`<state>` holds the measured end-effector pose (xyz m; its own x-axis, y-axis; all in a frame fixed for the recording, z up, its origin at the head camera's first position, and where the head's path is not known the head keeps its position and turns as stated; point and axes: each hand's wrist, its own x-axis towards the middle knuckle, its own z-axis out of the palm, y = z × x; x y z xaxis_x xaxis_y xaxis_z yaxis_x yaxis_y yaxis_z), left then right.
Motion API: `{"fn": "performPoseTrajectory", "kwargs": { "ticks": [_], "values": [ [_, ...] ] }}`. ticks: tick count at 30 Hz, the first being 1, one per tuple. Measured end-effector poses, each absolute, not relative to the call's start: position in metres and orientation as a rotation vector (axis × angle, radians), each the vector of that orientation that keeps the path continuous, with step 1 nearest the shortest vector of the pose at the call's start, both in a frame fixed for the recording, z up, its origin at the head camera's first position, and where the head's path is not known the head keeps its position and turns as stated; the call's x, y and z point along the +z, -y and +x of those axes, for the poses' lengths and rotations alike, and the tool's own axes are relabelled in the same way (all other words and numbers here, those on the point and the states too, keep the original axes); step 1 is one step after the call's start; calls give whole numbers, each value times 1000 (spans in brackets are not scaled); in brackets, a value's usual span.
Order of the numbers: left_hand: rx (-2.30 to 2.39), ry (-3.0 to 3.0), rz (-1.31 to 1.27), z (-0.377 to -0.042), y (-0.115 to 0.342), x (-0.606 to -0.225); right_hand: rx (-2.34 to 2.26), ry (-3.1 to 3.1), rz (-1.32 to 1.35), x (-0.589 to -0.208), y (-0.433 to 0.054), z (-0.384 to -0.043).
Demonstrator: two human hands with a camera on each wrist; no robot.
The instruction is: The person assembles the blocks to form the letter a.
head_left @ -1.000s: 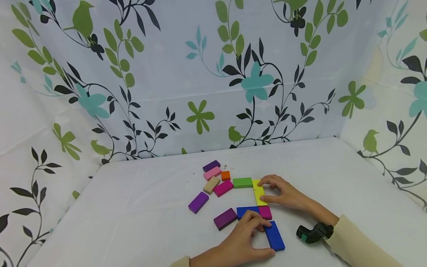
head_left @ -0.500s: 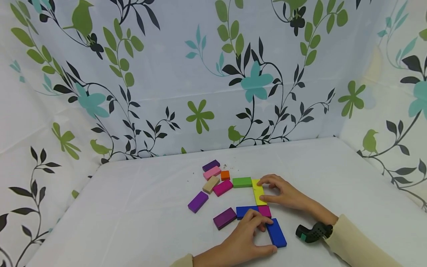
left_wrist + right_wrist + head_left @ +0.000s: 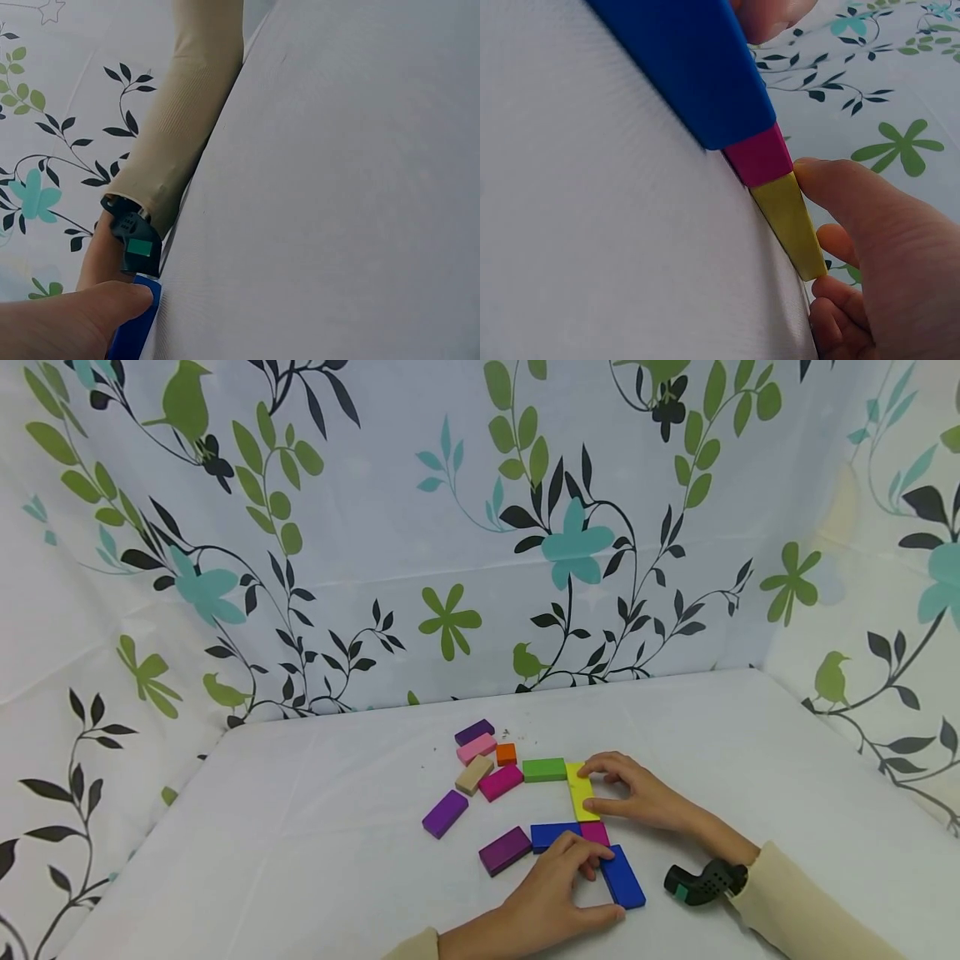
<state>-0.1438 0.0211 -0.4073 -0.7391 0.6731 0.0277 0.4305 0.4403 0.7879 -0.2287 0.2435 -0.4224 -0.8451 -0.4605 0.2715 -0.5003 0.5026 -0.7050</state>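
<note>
My left hand [image 3: 543,889] holds a long blue block [image 3: 624,878] lengthwise, thumb at the near end and fingers at the far end. In the left wrist view the thumb presses on the end of this blue block [image 3: 136,326]. My right hand [image 3: 645,792] spans a yellow block [image 3: 581,793], its thumb and fingers on the top near both ends. A small magenta block [image 3: 595,832] sits between the yellow and blue ones, and the right wrist view shows all three in a row. A second blue block [image 3: 549,837], partly hidden by the left hand, meets the magenta block's left side.
A green block [image 3: 544,770] touches the yellow block's far end. Left of it lie pink, orange, tan and purple blocks, including a purple block [image 3: 446,814] and a dark plum block [image 3: 506,851]. Patterned cloth [image 3: 450,527] hangs behind the white table [image 3: 300,843]. A black wrist device [image 3: 701,883] is on the right wrist.
The left hand has slid the long blue block away from the body, up to the small magenta block. The right hand has stayed on the yellow block.
</note>
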Motion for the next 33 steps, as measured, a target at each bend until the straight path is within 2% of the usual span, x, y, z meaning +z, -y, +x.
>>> {"fn": "performPoseTrajectory", "kwargs": {
  "ticks": [18, 33],
  "values": [
    [1285, -2237, 971, -139, -19, -400, 1292, 2690, 839, -421, -243, -226],
    [1258, -2196, 1127, -125, -9, -385, 1278, 2681, 851, -421, -242, -227]
  ]
}}
